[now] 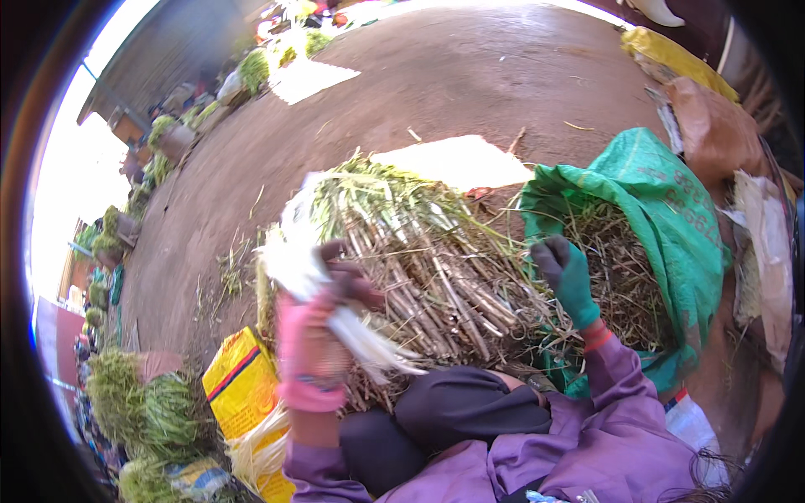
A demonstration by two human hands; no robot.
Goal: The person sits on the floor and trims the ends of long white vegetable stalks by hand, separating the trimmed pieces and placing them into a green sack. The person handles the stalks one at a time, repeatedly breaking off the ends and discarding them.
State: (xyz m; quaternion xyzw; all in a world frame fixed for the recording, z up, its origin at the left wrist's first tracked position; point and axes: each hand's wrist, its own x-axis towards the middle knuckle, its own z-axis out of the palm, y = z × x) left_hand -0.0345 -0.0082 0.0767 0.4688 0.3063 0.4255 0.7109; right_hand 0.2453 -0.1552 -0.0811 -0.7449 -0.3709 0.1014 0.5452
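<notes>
My left hand (321, 314), in a pink glove with dark fingers, is closed around a bunch of white strips (371, 342), blurred by motion. My right hand (566, 276), in a green glove with dark fingertips, is curled at the mouth of a green woven sack (688, 251); whether a thin stalk is in its fingers cannot be told. Between both hands lies a large pile of cut plant stalks (434, 276), leafy tops away from me and pale lower ends towards my knees. Dry stems and roots (619, 270) fill the sack's mouth.
A yellow printed bag (239, 383) with pale strips (261, 440) lies left of my knees. Green plant bundles (141, 402) stand farther left. Brown and yellow sacks (717, 126) line the right side. Loose stems (233, 270) lie scattered on the earthen floor (409, 82).
</notes>
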